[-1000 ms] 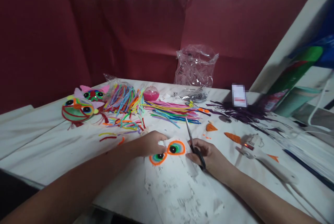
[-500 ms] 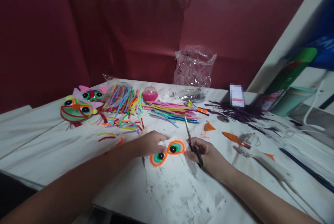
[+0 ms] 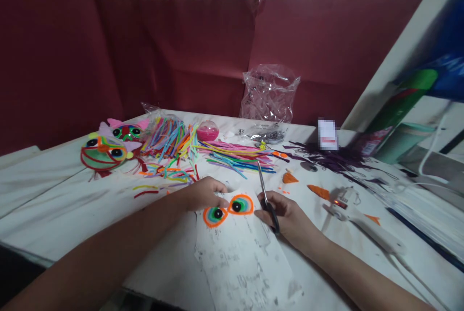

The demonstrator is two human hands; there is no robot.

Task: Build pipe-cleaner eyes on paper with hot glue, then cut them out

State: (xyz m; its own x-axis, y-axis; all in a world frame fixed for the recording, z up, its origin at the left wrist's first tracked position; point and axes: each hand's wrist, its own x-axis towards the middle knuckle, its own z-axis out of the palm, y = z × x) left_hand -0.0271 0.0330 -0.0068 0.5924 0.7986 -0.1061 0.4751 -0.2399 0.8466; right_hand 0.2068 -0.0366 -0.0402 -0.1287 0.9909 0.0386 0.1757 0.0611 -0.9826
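Observation:
A pair of fuzzy craft eyes (image 3: 243, 199), ringed in orange with green and blue bands and black centres, shows over a marked, wrinkled white sheet (image 3: 241, 262). My left hand (image 3: 207, 194) is closed at their upper left, its thumb against the top of the eyes. Whether it grips the sheet as well, I cannot tell. Black-handled scissors (image 3: 263, 187) rest in my right hand (image 3: 286, 213), blades pointing up and away, looking closed. The right fingertips come close to the right-hand eye.
Pipe cleaners (image 3: 237, 154) and colourful cut bits lie beyond my hands. Two fuzzy-faced crafts (image 3: 105, 156) sit far left. At right are a glue gun (image 3: 369, 233) with its cord, orange pieces (image 3: 319, 191) and dark purple strands (image 3: 333, 154). A clear plastic bag (image 3: 270, 93) stands behind.
The eyes and the sheet have shifted slightly left along with my left hand. The scissors stay in my right hand, nearly still.

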